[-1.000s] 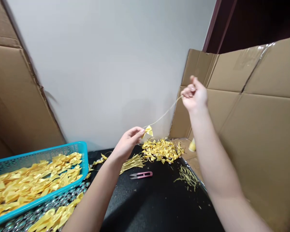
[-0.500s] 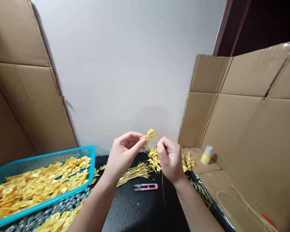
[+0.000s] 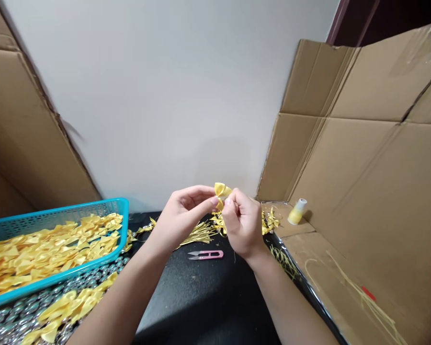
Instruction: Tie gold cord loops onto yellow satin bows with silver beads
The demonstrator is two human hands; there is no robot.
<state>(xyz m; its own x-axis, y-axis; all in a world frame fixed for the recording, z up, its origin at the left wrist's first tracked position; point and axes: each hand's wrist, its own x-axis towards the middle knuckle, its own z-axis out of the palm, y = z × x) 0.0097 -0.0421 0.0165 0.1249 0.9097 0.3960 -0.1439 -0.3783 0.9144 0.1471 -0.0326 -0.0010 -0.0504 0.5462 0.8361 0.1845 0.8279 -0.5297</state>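
Between my two hands, above the black table, is a yellow ribbon bow (image 3: pixel 221 189). My left hand (image 3: pixel 187 211) pinches it between thumb and fingers from the left. Close against its right side, my right hand (image 3: pixel 243 221) is closed, with thumb pressed on the curled fingers. The thread seen earlier is mostly hidden now; a thin end hangs below the right hand. Under the hands lie pink thread snips (image 3: pixel 206 255) and a bundle of gold ties (image 3: pixel 198 234). A heap of finished-looking yellow bows (image 3: pixel 270 221) is partly hidden behind my right hand.
A turquoise basket (image 3: pixel 125 225) full of yellow bows stands left, over many shiny beads (image 3: pixel 7 314) and loose yellow bows (image 3: pixel 75 304). Right are thread scraps (image 3: pixel 285 262), a thread cone (image 3: pixel 297 212) and long yellow strands (image 3: pixel 366 299). Cardboard walls (image 3: pixel 373 172) flank both sides.
My right hand has come down from high on the right, where it drew the thread taut, to the bow. The left hand keeps hold of the bow. The view has shifted slightly.
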